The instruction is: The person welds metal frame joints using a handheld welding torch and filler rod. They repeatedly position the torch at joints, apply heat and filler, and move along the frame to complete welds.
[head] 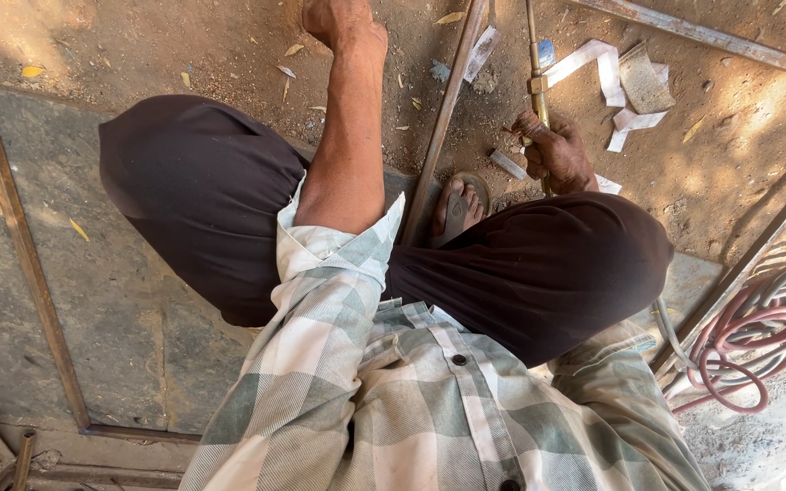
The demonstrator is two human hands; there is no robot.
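Checked shirt [429, 409] closest of all, green and white, with 2 dark buttons down the front. Dark trousers [202, 200] over 2 bent knees, squatting low. Far left, long thin metal bar [20, 236] lying across flat stone slabs [129, 345], with small yellow leaves scattered on sandy ground [184, 45].

Up the middle, left arm stretched out from a rolled sleeve. Left hand [338, 20] at the very top edge, curled shut like a fist and pressed to the dirt; cannot tell if anything sits inside it, since the picture cuts it off.

Just right of that arm, another metal bar [443, 118] running up from between the knees. Beside its lower end, foot in a sandal [457, 207], toes peeking out.

Next along, right hand [557, 155] wrapped tight around a brass torch [535, 68], fingers closed on the handle. Torch tube pointing straight up away from the body, just right of the middle bar, above the right knee.

Past the hand, white strips of scrap [625, 86] lying bent on the dirt. 1 more steel bar [711, 38] slanting across the top right corner.

Far right, red and grey hoses [757, 336] coiled in loops on the ground, near a slanting bar at the slab's edge.
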